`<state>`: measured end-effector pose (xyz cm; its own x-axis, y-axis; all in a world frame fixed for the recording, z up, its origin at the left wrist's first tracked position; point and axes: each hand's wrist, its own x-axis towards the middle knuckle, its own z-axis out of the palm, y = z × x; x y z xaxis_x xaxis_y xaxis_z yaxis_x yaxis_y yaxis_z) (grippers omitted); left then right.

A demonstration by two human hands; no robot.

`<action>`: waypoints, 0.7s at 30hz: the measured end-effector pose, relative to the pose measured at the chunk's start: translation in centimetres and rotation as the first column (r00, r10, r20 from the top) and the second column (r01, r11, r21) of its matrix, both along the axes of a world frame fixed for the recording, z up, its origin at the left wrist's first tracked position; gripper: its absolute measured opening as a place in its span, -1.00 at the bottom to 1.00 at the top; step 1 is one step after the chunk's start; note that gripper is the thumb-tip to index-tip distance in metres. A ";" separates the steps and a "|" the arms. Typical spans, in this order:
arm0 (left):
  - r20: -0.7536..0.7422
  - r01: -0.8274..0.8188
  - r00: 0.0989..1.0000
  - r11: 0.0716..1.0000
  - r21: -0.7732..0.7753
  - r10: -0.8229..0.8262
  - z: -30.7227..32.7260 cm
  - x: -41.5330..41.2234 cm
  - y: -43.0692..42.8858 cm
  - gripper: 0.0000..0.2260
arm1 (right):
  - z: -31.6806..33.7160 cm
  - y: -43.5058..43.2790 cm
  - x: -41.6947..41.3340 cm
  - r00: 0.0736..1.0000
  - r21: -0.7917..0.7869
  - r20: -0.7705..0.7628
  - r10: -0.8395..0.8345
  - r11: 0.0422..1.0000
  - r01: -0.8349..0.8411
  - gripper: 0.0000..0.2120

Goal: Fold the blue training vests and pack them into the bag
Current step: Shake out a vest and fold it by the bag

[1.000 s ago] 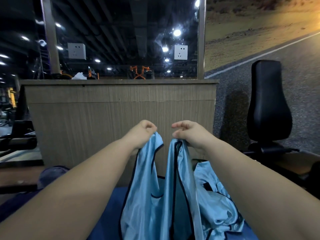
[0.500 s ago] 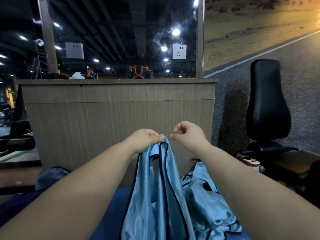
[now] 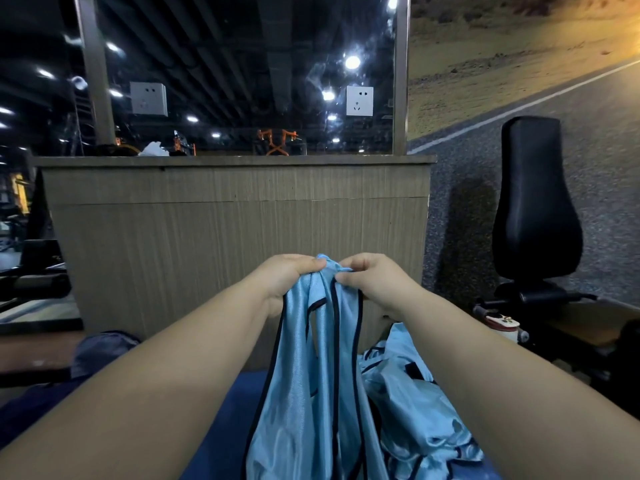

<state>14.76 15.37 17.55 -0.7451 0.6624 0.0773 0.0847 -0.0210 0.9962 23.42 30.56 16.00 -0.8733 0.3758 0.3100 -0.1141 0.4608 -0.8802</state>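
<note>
- Here, lower centre: one blue vest (image 3: pixel 311 393) hangs, its top gripped by two hands, left hand (image 3: pixel 291 278) and right hand (image 3: pixel 375 280), fingers curled on the cloth.
- Lower right: a heap of vests (image 3: pixel 415 410) — number unclear.
- Beyond: one wooden counter (image 3: pixel 235 244), two sockets (image 3: pixel 359 100).

No legible text, brand or number anywhere. Marks on white-and-red item (image 3: pixel 503 322), right of the right hand (image 3: pixel 375 282): too blurred to read.

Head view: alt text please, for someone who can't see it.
A light blue vest hangs gripped at its top by the left hand and right hand. More blue vests lie crumpled at right, before a wooden counter.
</note>
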 end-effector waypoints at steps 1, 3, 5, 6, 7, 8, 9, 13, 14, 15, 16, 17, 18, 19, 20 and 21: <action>0.017 -0.007 1.000 1.000 0.001 0.007 -0.1 -0.2 0.0 -0.78 | 0.2 0.1 0.1 1.000 0.015 -0.016 -0.012 1.000 0.012 -0.84; 0.028 -0.039 0.999 0.999 -0.007 0.039 -0.3 -0.6 -0.1 -0.70 | 0.6 0.3 0.2 0.996 0.034 -0.063 -0.055 0.998 0.058 -0.78; -0.038 -0.115 0.993 0.991 -0.063 0.113 -0.6 -1.1 0.0 -0.58 | 0.8 0.5 0.3 0.992 0.009 -0.104 -0.077 0.997 0.078 -0.75; -0.088 -0.141 0.987 0.987 -0.078 0.134 -0.7 -1.2 -0.1 -0.57 | 0.8 0.5 0.3 0.991 -0.002 -0.112 -0.074 0.997 0.074 -0.72; -0.127 -0.149 0.982 0.986 -0.075 0.138 -0.7 -1.2 0.0 -0.55 | 0.8 0.6 0.2 0.991 -0.012 -0.116 -0.068 0.998 0.067 -0.70; -0.157 -0.139 0.979 0.988 -0.068 0.127 -0.8 -1.3 0.0 -0.47 | 0.8 0.6 0.1 0.991 -0.024 -0.118 -0.058 0.998 0.055 -0.68; -0.175 -0.110 0.980 0.991 -0.078 0.095 -1.0 -1.6 0.1 -0.35 | 0.8 0.6 0.1 0.992 -0.042 -0.121 -0.042 0.998 0.037 -0.67; -0.259 0.072 0.957 0.975 -0.209 -0.126 -0.9 -0.9 -0.3 -0.32 | 0.9 0.4 0.1 0.994 -0.050 -0.109 -0.010 0.999 0.004 -0.72; -0.292 0.075 0.946 0.972 -0.224 -0.140 -0.9 -1.0 -0.3 -0.42 | 0.9 0.3 0.1 0.995 -0.038 -0.103 -0.010 0.999 0.006 -0.74; -0.312 0.058 0.941 0.973 -0.223 -0.128 -1.0 -1.0 -0.3 -0.54 | 0.9 0.4 0.0 0.994 -0.031 -0.104 -0.018 0.999 0.015 -0.75; -0.325 0.020 0.942 0.978 -0.209 -0.089 -1.0 -1.1 -0.4 -0.68 | 0.9 0.4 0.1 0.994 -0.022 -0.107 -0.031 0.999 0.029 -0.76; -0.334 -0.025 0.941 0.980 -0.196 -0.043 -1.1 -1.3 -0.4 -0.80 | 0.8 0.4 0.1 0.993 -0.012 -0.108 -0.043 0.999 0.042 -0.77; -0.340 -0.051 0.940 0.981 -0.185 -0.016 -1.2 -1.4 -0.5 -0.88 | 0.8 0.5 0.1 0.993 0.000 -0.102 -0.055 0.998 0.056 -0.79; -0.346 -0.067 0.938 0.983 -0.174 0.003 -1.2 -1.5 -0.6 -0.92 | 0.8 0.5 0.3 0.993 0.011 -0.097 -0.065 0.998 0.067 -0.79; -0.355 -0.078 0.935 0.984 -0.162 0.016 -1.2 -1.6 -0.7 -0.92 | 0.9 0.5 0.3 0.992 0.018 -0.094 -0.082 0.996 0.084 -0.79; -0.365 -0.089 0.930 0.984 -0.153 0.028 -1.1 -1.6 -0.8 -0.91 | 1.0 0.5 0.3 0.991 0.011 -0.097 -0.097 0.995 0.099 -0.78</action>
